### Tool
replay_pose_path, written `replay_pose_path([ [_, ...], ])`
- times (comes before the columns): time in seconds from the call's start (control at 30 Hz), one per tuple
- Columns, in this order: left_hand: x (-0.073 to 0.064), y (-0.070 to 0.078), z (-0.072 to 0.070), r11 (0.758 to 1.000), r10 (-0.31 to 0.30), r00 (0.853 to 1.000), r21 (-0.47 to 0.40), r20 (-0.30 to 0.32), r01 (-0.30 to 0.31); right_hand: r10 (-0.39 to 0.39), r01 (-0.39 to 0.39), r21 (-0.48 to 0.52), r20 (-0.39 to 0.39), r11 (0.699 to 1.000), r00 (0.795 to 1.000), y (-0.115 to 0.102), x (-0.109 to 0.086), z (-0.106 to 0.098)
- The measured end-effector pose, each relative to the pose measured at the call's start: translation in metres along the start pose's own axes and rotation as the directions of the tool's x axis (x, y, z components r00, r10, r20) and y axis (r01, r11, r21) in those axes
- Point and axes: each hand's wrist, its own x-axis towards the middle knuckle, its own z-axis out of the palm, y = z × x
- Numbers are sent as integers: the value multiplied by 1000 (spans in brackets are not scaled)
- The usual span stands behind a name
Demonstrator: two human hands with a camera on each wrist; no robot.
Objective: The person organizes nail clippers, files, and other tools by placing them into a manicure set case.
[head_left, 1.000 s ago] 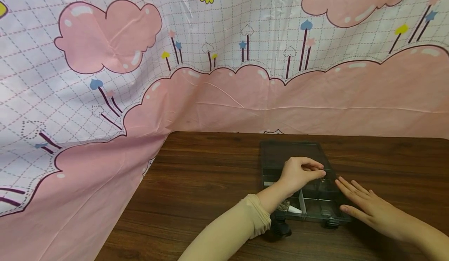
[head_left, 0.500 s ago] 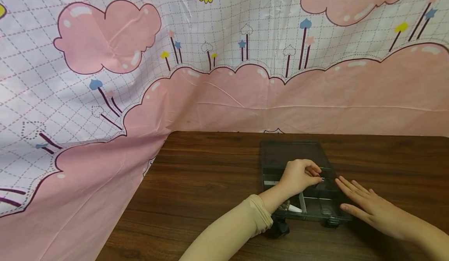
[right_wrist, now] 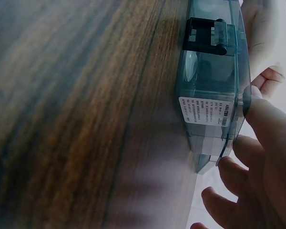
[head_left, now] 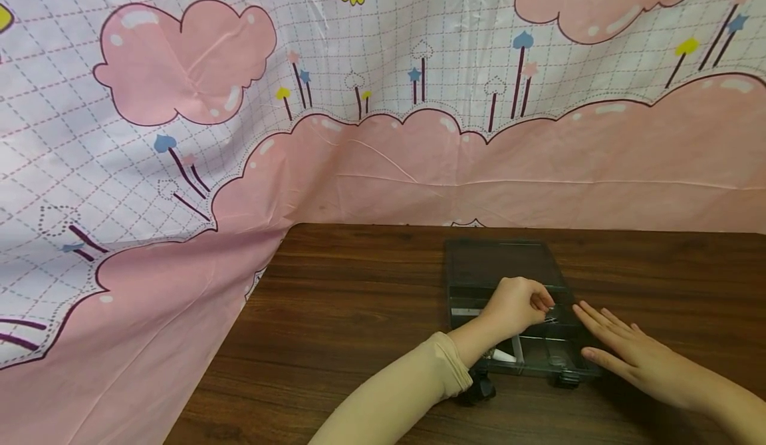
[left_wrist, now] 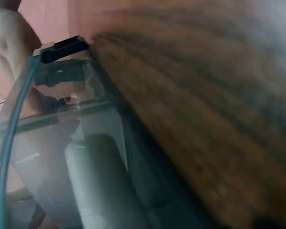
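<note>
A tinted clear plastic compartment box (head_left: pixel 532 367) lies on the brown wooden table, latches facing the near side. Over its inner compartments my left hand (head_left: pixel 513 306) is bent, thumb and fingertips together, apparently pinching a small shiny piece (head_left: pixel 550 319) too small to identify. My right hand (head_left: pixel 637 358) rests with fingers extended against the box's right side; in the right wrist view its thumb (right_wrist: pixel 255 102) touches the upper edge. A white cone-shaped tip (head_left: pixel 505 356) shows in a near compartment. In the left wrist view a white rounded cylinder (left_wrist: pixel 102 181) lies behind the clear wall.
A smooth dark panel (head_left: pixel 497 263) forms the far part of the box. A black latch (head_left: pixel 566 379) sits on the near side, and a black object (head_left: pixel 477 389) is under my left wrist. Patterned pink cloth (head_left: pixel 383 159) hangs behind and left of the table.
My left hand has come slightly nearer and to the right over the compartments, fingertips lower, with the shiny piece below them. The right hand and the box have stayed put.
</note>
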Motion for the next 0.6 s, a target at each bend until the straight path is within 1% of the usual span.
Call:
replay_pose_path([
  [0.13,0,0,0,1000,11,1000,0,0,-11,11,-11,11,11,1000,1000,-1,-1,-1],
  [0.23,0,-2,-2,999,22,1000,-41,0,-22,16,-16,17,17,1000,1000,-1,-1,-2],
  [0.33,-2,-6,-8,994,51,998,-93,26,-48,16,-16,17,18,1000,1000,-3,-1,-2],
  [0.4,-5,-9,-15,989,64,996,-134,57,-56,11,-11,17,18,1000,1000,-3,0,-2],
  [0.47,-10,-12,-25,981,79,993,-186,85,-62,-1,1,21,18,1000,1000,-5,0,-1],
  [0.53,-16,-15,-36,971,92,991,-229,100,-67,-16,16,17,13,1000,1000,-6,1,-1],
  [0.6,-23,-20,-49,960,102,990,-270,94,-73,-33,33,-2,5,999,999,-7,2,-1],
])
